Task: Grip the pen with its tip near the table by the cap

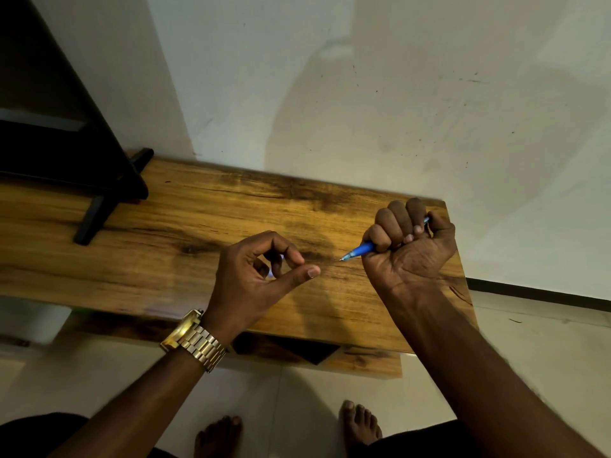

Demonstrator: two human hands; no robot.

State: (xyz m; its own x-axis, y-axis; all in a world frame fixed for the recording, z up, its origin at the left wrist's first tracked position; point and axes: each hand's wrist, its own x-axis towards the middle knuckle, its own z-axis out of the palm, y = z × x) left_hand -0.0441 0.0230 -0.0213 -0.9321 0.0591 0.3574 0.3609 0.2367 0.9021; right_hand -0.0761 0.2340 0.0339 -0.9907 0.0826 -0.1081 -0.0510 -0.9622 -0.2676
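Blue plastic pen (362,250) (slim) in fist

Blue pen (363,250), tip pointing left

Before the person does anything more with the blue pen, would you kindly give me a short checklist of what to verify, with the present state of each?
1. Pen held firmly: ok. The right hand is fisted round the blue pen.
2. Pen tip exposed: ok. It sticks out below the fist and points toward the left hand.
3. Left hand free: cannot tell. Its fingers curl toward the thumb; anything small between them is hidden.
4. Hands apart: ok. A gap separates tip and thumb.
5. Wooden table bare under the hands: ok. Only the black stand rests at its far left.
6. Tip touching the wood: cannot tell.
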